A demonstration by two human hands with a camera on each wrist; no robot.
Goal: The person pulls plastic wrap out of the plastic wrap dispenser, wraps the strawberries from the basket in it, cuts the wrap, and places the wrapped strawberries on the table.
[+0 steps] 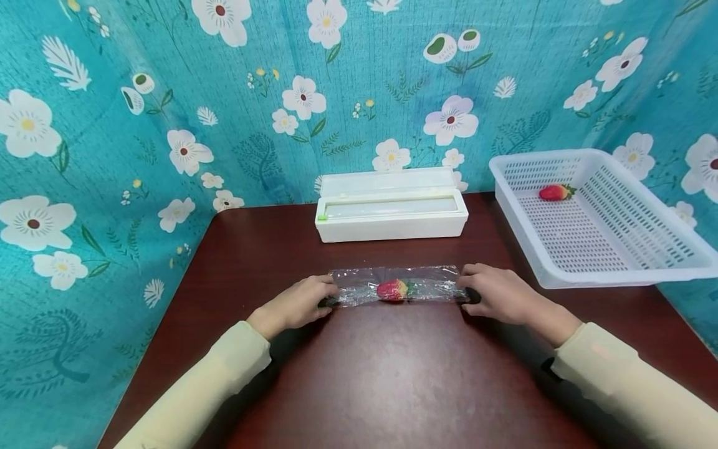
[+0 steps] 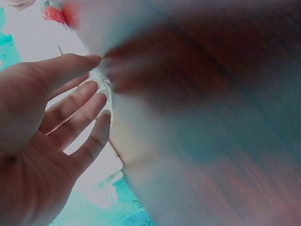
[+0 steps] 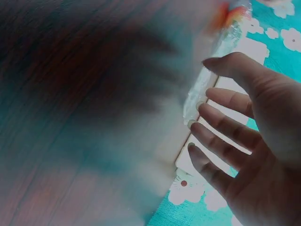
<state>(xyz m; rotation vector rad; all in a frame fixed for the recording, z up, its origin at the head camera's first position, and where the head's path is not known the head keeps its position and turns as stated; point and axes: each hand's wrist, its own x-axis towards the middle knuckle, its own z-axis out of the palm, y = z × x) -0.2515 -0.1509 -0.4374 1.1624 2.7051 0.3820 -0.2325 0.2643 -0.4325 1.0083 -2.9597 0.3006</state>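
Note:
A red and yellow strawberry (image 1: pixel 392 290) with green leaves lies in a strip of clear plastic wrap (image 1: pixel 359 294) on the dark table. The wrap is bunched into a narrow band on both sides of it. At the left end of the strip is my left hand (image 1: pixel 305 299), fingertips right at the film. My right hand (image 1: pixel 493 292) is at the opposite end. In the left wrist view the left thumb and fingers (image 2: pixel 77 110) are loosely bent and apart. The right fingers (image 3: pixel 225 125) are likewise spread and relaxed, close beside the crinkled film (image 3: pixel 200 94).
Behind the strip stands a white wrap dispenser box (image 1: pixel 392 227) with its clear lid raised. To the right is a white plastic basket (image 1: pixel 611 274) with another strawberry (image 1: pixel 555 192) inside. A teal floral cloth (image 1: pixel 364 81) hangs along the back and sides of the table (image 1: pixel 359 386).

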